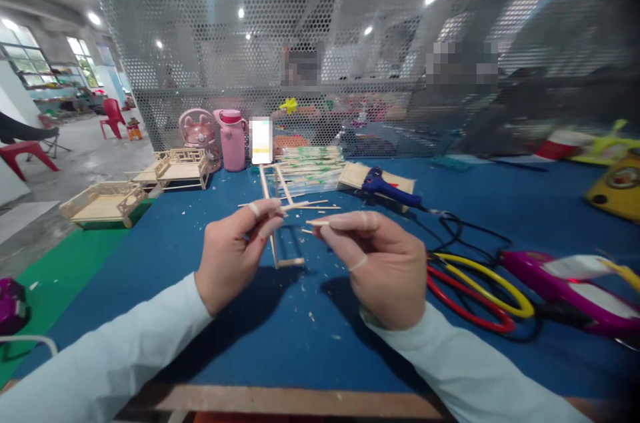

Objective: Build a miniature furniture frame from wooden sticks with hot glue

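My left hand (237,249), fingertips taped, pinches a light wooden frame (273,246) made of thin sticks, held up over the blue table. The frame's long side runs down past my fingers to a short crosspiece. In my right hand (383,263), thumb and index finger close on a short thin stick (317,223), its tip pointing left toward the other hand. A small gap separates the two hands. Loose thin sticks (320,207) lie just behind them.
A blue glue gun (390,191) rests on a wooden piece at the back. Small wooden beds (103,201) stand at left. Pink bottle (233,143), lit phone (261,141) and bundled sticks (313,163) line the mesh. Cables (480,286) and a purple tool (560,286) lie right.
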The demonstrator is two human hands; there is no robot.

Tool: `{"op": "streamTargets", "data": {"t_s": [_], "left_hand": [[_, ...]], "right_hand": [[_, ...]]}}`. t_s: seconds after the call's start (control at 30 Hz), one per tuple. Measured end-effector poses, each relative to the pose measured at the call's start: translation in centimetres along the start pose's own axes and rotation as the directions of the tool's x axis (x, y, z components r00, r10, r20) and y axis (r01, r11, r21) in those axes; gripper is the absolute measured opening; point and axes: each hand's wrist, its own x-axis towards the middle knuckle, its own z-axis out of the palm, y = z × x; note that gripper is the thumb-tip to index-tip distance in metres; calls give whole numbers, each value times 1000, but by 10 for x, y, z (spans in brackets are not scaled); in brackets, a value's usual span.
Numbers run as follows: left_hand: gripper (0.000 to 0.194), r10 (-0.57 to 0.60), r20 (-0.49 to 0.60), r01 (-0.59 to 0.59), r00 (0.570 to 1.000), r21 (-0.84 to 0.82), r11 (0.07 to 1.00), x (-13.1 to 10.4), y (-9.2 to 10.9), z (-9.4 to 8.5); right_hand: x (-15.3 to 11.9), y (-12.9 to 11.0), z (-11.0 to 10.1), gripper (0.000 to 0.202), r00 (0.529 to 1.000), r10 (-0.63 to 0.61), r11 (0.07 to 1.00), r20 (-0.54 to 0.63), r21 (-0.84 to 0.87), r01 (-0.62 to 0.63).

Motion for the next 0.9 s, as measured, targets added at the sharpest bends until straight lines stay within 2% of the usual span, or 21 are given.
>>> {"op": "streamTargets", "data": {"t_s": [0.07, 0.2, 0.47, 0.5, 0.57, 0.63, 0.67, 0.7, 0.73, 0.8, 0.87, 0.9], "left_hand": [[18, -68, -18, 68, 998, -6, 998, 6, -11, 1], [22, -148, 22, 149, 989, -20, 989, 11, -28, 5], [43, -148, 141, 167, 979, -135, 977, 1, -26, 11], [47, -153, 113, 166, 982, -111, 980, 0, -27, 11], [55, -124, -39, 124, 992, 0, 992, -4, -27, 12], [55, 13, -216, 13, 976, 118, 993, -9, -22, 10], [52, 93, -252, -60, 963, 134, 989, -12, -17, 9], [46, 165, -223, -147, 961, 96, 984, -16, -11, 8], [42, 211, -145, -214, 967, -5, 977, -20, -4, 7], [38, 139, 58, -122, 989, -235, 964, -28, 11, 6], [26, 81, 244, 17, 966, -376, 926, -34, 22, 7], [23, 45, 278, 78, 959, -414, 907, -37, 25, 8]], "right_hand": [[4, 0, 0, 14, 998, 58, 997, -33, 54, -56], [8, 3, 1, 12, 988, 153, 981, -10, 125, -150], [8, 5, 2, 5, 960, 274, 946, 65, 164, -281], [9, 6, 1, 5, 955, 287, 939, 75, 174, -296], [7, 6, 1, 8, 943, 318, 922, 93, 202, -331], [1, 2, -1, 12, 921, 371, 887, 120, 247, -390], [-4, -1, -2, 14, 902, 409, 859, 140, 275, -432], [-10, -6, -2, 16, 877, 452, 822, 162, 306, -480], [-18, -10, -2, 17, 849, 495, 780, 185, 337, -528], [-34, -18, -1, 18, 795, 565, 691, 220, 401, -602], [-47, -22, 3, 19, 763, 607, 637, 223, 439, -634], [-51, -23, 5, 20, 753, 623, 627, 213, 439, -644]]}}
